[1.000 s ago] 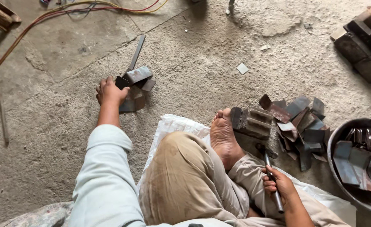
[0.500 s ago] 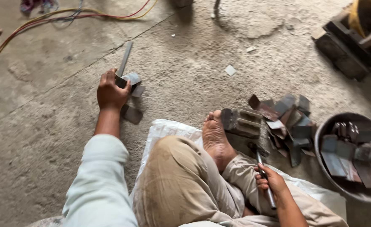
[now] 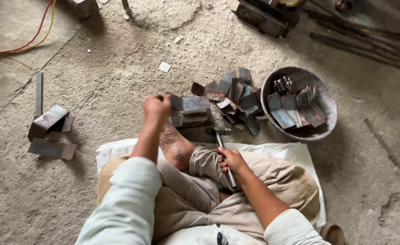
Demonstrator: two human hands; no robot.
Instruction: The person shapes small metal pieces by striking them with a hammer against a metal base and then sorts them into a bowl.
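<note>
Left hand [image 3: 157, 107] pinches a thin, stiff plate [image 3: 188, 103] by its edge; probably light, sharp-edged. Right hand [image 3: 230, 159] clenches hammer [image 3: 223, 152] mid-handle.

no packages, no labels, no signs, no screens

Single head view — steeply downward, fairly close, perhaps slightly blurred.

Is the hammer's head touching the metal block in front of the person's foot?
Apart. The head view shows the hammer, held in the right hand, with a strip of bare floor between its head and the metal block.
</note>
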